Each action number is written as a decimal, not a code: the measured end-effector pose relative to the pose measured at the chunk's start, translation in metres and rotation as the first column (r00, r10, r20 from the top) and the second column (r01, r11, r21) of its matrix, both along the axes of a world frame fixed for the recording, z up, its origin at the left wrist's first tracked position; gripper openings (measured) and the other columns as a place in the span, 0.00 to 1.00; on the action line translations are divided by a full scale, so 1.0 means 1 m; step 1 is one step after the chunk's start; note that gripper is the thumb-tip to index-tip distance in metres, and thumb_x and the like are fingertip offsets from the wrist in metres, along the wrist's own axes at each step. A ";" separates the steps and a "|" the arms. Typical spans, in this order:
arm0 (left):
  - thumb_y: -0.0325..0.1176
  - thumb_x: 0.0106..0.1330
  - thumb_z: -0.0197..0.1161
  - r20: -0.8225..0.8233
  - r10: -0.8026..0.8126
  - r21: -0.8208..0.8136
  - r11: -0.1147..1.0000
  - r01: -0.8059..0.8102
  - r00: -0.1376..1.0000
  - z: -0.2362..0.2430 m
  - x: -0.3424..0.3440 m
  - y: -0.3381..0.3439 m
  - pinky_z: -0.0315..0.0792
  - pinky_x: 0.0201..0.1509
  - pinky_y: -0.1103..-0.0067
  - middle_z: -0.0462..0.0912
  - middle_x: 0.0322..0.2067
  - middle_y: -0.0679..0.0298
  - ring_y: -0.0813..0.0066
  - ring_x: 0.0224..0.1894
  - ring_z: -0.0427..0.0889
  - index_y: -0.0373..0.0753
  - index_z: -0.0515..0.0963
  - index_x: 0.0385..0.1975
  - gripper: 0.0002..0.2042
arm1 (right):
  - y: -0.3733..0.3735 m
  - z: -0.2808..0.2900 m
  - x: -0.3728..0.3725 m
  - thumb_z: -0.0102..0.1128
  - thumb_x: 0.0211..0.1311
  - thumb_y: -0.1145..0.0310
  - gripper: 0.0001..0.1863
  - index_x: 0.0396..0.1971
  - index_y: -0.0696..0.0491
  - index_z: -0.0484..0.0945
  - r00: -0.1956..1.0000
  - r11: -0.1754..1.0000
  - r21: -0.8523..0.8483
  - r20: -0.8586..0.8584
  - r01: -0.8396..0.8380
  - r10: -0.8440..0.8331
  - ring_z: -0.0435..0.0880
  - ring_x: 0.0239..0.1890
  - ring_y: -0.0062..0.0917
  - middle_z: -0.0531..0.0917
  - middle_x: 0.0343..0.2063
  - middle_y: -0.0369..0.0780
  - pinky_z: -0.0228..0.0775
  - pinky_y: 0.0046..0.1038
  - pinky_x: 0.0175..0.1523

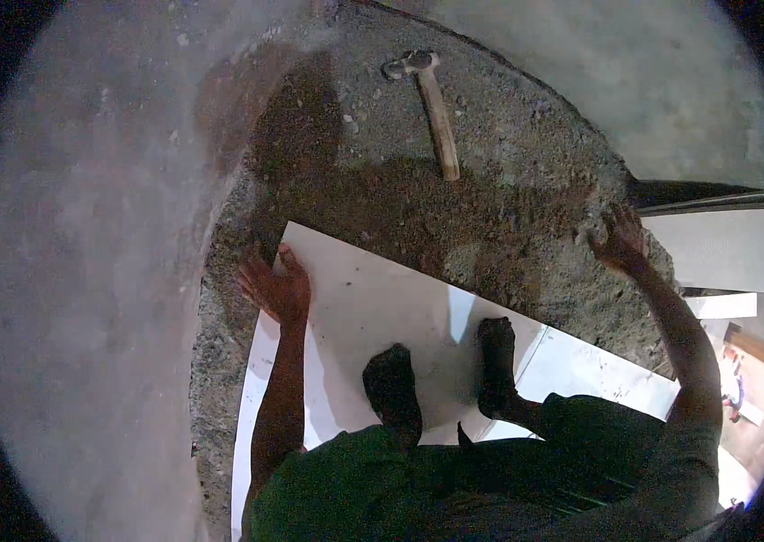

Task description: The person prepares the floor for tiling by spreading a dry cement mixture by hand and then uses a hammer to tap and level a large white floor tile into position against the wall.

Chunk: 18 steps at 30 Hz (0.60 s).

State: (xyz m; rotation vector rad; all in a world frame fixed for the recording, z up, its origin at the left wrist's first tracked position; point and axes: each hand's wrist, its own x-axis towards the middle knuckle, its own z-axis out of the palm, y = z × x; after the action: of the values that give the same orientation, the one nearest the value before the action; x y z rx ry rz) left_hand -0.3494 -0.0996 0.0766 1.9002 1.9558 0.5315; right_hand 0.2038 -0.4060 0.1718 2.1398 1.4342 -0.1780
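My left hand (275,287) rests at the far left corner of a large white floor tile (373,303). Its thumb lies over the tile's edge and its fingers are spread toward the dark mortar beside it. My right hand (619,242) reaches down to the rough mortar bed (535,190) at the right, thumb and fingers apart, next to a pale lump or patch (591,226) that I cannot make out well. Beyond the tile, a hammer (436,117) with a wooden handle lies on the mortar, its head pointing away from me.
My bare feet (391,384) stand on the laid tiles, with a joint (531,357) between two of them. Grey walls (84,271) bound the mortar at left and far right. White tiles or boards (734,253) lean at the right. A person (732,388) appears small beyond them.
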 end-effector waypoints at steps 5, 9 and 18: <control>0.56 0.72 0.59 -0.119 -0.024 0.147 0.988 0.041 0.993 -0.028 -0.012 0.004 0.52 0.74 0.43 0.71 0.67 0.50 0.44 0.70 0.66 0.41 0.71 0.67 0.31 | 0.146 -0.034 -0.105 0.57 0.70 0.41 0.37 0.65 0.57 0.73 0.895 0.908 0.306 -0.423 0.287 -0.141 0.79 0.61 0.55 0.81 0.56 0.57 0.71 0.51 0.66; 0.55 0.72 0.59 -0.102 -0.087 0.078 0.992 0.095 0.991 -0.038 -0.011 0.008 0.48 0.77 0.45 0.70 0.68 0.49 0.44 0.73 0.63 0.39 0.71 0.67 0.31 | 0.276 -0.031 -0.185 0.57 0.68 0.37 0.38 0.59 0.58 0.77 0.761 0.838 0.246 -0.590 0.488 -0.270 0.85 0.51 0.54 0.86 0.47 0.56 0.76 0.53 0.57; 0.49 0.74 0.60 0.277 -0.464 0.140 0.886 0.442 0.841 -0.035 0.069 0.065 0.64 0.72 0.51 0.74 0.63 0.40 0.37 0.69 0.69 0.35 0.72 0.66 0.28 | 0.253 -0.091 -0.135 0.58 0.68 0.42 0.35 0.61 0.58 0.76 0.774 0.769 0.479 -0.633 0.424 -0.032 0.86 0.48 0.53 0.86 0.48 0.56 0.78 0.50 0.55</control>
State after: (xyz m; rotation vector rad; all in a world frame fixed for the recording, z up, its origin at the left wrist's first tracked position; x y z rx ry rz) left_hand -0.2801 -0.0342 0.0411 2.0869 1.2489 0.7043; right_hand 0.0684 -0.1529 0.0804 2.9986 1.7043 -0.6195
